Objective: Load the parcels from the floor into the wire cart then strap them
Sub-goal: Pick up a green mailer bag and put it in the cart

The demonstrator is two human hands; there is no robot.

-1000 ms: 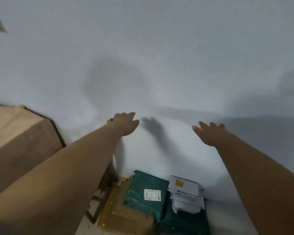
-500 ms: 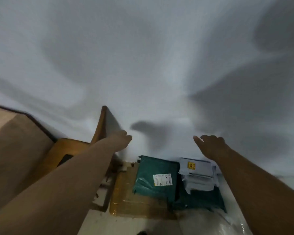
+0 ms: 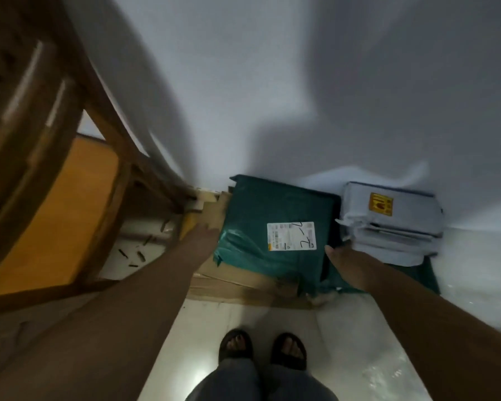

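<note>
Within a second both arms have dropped from the wall, the open left hand (image 3: 203, 234) and open right hand (image 3: 346, 260) now flanking the dark-green plastic parcel with a white label (image 3: 275, 227), suggesting its lift is imminent.

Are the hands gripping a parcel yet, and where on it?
Not yet. The left hand and the right hand are open at either side edge of the green parcel, flanking it, fingers not closed around it.
</note>
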